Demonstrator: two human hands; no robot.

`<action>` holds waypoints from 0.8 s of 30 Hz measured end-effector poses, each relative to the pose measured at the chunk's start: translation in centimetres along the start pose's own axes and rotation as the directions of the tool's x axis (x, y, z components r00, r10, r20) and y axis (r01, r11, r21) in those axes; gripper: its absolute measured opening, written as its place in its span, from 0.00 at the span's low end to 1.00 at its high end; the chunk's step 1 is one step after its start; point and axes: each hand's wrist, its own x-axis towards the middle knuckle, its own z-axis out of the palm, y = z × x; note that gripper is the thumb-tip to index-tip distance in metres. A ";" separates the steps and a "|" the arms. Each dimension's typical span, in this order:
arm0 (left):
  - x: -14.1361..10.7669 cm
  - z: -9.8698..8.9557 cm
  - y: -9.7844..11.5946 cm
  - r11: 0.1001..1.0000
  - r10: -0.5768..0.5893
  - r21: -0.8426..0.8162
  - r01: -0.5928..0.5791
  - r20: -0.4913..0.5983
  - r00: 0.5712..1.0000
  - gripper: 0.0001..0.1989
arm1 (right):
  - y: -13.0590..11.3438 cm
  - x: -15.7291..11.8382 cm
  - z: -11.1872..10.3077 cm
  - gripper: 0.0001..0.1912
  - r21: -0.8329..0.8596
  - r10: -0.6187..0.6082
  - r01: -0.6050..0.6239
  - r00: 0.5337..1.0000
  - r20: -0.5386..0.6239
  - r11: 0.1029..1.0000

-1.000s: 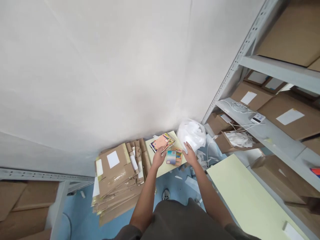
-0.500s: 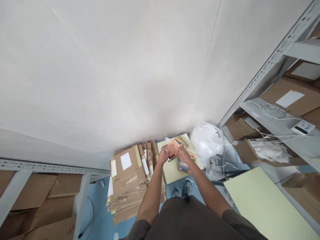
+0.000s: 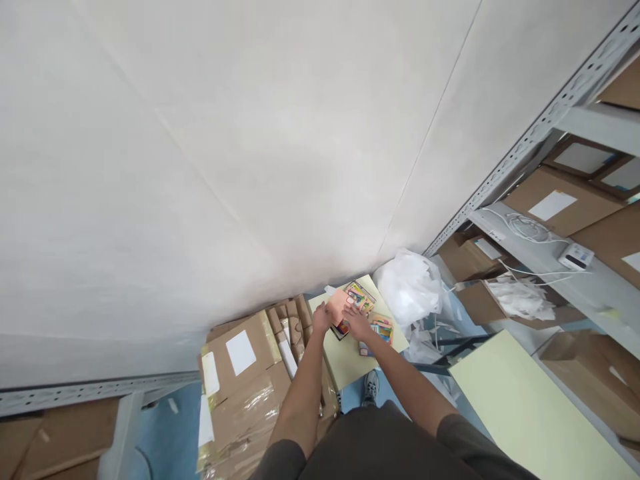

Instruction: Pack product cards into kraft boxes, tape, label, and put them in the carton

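Note:
A pale yellow board [image 3: 340,367] lies in front of me with colourful flat packs on it. My left hand [image 3: 321,318] grips the left edge of a salmon-pink flat piece [image 3: 339,305]. At its right side, my right hand [image 3: 356,323] touches it with fingers spread. Beneath and behind the pink piece is a colourful pack [image 3: 361,298]. More packs [image 3: 383,329] lie to the right, partly hidden by my right forearm.
Flattened cardboard boxes [image 3: 250,387] are stacked at the left. A white plastic bag [image 3: 410,285] stands right of the board. Shelves [image 3: 600,267] with cartons line the right, beside another yellow board [image 3: 540,407]. A wall rises ahead.
The view has shifted. The pink piece now sits lower and further left against the colourful pack, uncovering more of it. My right hand has spread its fingers.

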 end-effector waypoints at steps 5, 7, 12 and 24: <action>1.0 -1.8 0.1 0.997 -0.074 -0.006 0.075 0.063 0.995 0.08 | 0.1 -0.7 0.0 0.32 0.178 0.065 -0.039 0.987 -0.145 0.983; 1.1 -2.5 0.4 0.996 -0.055 -0.070 0.059 0.061 0.997 0.07 | 0.1 -1.0 -0.2 0.31 0.280 0.128 -0.055 0.959 -0.251 0.958; 0.4 -3.0 1.7 0.919 -0.035 -0.390 0.057 0.065 0.997 0.05 | -0.3 -1.9 -1.7 0.31 0.515 0.324 -0.125 0.891 -0.317 0.848; -4.8 2.7 10.2 0.756 0.103 -0.637 0.152 0.345 0.933 0.26 | 1.6 -10.3 -8.1 0.25 0.941 0.512 0.156 0.807 -0.296 0.299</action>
